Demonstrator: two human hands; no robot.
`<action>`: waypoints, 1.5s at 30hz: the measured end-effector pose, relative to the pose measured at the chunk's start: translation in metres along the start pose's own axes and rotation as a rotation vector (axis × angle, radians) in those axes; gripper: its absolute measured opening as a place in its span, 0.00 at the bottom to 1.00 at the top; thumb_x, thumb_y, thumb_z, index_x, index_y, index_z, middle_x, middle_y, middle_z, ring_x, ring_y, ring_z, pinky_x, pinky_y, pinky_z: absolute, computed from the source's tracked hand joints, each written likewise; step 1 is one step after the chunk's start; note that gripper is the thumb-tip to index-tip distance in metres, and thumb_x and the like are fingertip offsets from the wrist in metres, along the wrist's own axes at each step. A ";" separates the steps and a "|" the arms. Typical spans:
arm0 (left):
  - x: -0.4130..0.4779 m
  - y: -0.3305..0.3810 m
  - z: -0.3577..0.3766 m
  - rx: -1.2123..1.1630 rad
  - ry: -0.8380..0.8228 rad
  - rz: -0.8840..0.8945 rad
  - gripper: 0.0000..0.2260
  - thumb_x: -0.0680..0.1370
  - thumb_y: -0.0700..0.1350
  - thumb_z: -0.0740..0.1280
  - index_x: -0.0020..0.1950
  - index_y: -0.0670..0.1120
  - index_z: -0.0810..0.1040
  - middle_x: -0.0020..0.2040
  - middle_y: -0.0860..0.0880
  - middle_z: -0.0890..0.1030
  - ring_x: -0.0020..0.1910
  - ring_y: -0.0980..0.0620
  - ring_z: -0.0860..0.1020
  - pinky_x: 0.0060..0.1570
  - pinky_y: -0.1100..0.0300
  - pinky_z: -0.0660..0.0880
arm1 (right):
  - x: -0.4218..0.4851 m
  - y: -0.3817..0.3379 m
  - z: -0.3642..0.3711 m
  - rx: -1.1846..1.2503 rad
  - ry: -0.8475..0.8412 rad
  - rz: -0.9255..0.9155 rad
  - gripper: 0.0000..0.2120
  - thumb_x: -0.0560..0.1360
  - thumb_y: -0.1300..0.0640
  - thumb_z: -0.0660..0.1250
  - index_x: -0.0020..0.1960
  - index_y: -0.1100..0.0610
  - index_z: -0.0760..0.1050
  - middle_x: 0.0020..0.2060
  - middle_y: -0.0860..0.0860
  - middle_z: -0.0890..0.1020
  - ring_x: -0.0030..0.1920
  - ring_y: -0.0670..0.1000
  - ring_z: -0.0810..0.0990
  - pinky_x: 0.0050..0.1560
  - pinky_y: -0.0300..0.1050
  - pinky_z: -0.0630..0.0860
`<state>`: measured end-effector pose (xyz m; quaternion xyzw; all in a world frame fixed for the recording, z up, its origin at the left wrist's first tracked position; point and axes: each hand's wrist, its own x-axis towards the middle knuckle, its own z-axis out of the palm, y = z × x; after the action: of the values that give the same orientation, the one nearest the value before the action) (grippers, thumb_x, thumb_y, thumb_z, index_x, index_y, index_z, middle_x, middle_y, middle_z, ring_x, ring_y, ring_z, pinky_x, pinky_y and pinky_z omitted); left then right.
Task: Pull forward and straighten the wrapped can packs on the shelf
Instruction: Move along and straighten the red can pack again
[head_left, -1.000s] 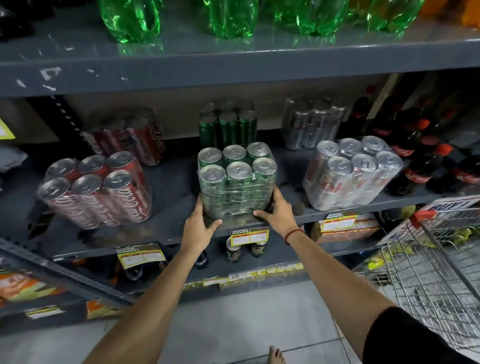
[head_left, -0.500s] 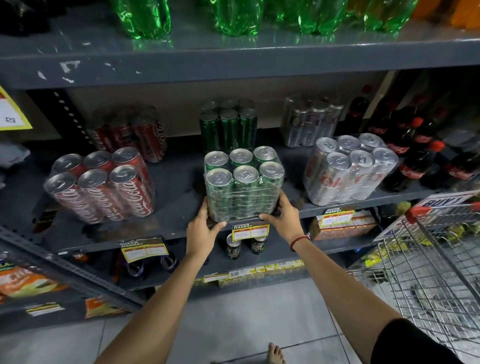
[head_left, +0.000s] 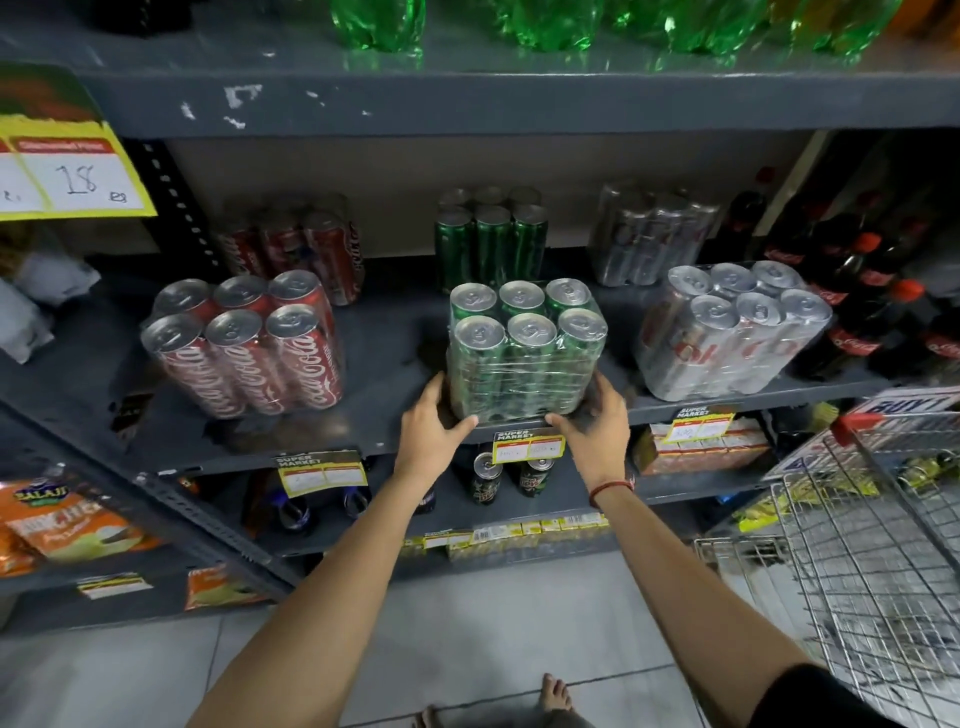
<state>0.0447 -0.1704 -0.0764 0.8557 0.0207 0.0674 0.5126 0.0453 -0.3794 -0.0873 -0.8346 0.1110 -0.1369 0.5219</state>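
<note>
A shrink-wrapped pack of green cans stands at the front edge of the grey middle shelf. My left hand grips its lower left corner and my right hand grips its lower right corner. A wrapped red cola pack leans to the left of it, and a wrapped silver can pack sits to the right, turned at an angle. Behind them, deeper on the shelf, stand a second red pack, a second green pack and a second silver pack.
Dark cola bottles fill the shelf's right end. A wire shopping trolley stands close at my right. Green bottles line the shelf above. Single cans and price tags sit below. A yellow price sign hangs at left.
The green pack has slid a little toward the shelf's front edge with both hands on its lower corners. The camera has shifted slightly to the left.
</note>
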 end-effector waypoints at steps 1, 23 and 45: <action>-0.002 0.000 -0.007 -0.041 0.036 -0.009 0.31 0.72 0.42 0.72 0.72 0.41 0.64 0.69 0.43 0.72 0.66 0.47 0.72 0.66 0.53 0.70 | -0.011 -0.002 0.006 0.003 0.088 0.000 0.32 0.67 0.59 0.77 0.67 0.62 0.68 0.61 0.57 0.73 0.60 0.55 0.73 0.63 0.48 0.70; 0.023 -0.125 -0.220 -0.193 0.204 -0.300 0.40 0.69 0.45 0.75 0.75 0.48 0.55 0.70 0.46 0.71 0.67 0.48 0.71 0.66 0.48 0.69 | -0.049 -0.139 0.219 0.031 -0.571 -0.039 0.51 0.63 0.51 0.80 0.76 0.58 0.53 0.72 0.57 0.66 0.72 0.56 0.64 0.73 0.53 0.62; -0.025 -0.127 -0.208 -0.016 0.216 -0.104 0.37 0.70 0.38 0.73 0.74 0.45 0.59 0.63 0.50 0.76 0.62 0.54 0.74 0.63 0.57 0.70 | -0.086 -0.110 0.197 0.015 -0.446 -0.184 0.33 0.69 0.62 0.74 0.70 0.59 0.64 0.58 0.57 0.81 0.58 0.55 0.79 0.62 0.48 0.74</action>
<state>-0.0038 0.0688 -0.0937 0.8372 0.1196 0.1329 0.5168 0.0370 -0.1377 -0.0802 -0.8469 -0.0846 0.0032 0.5249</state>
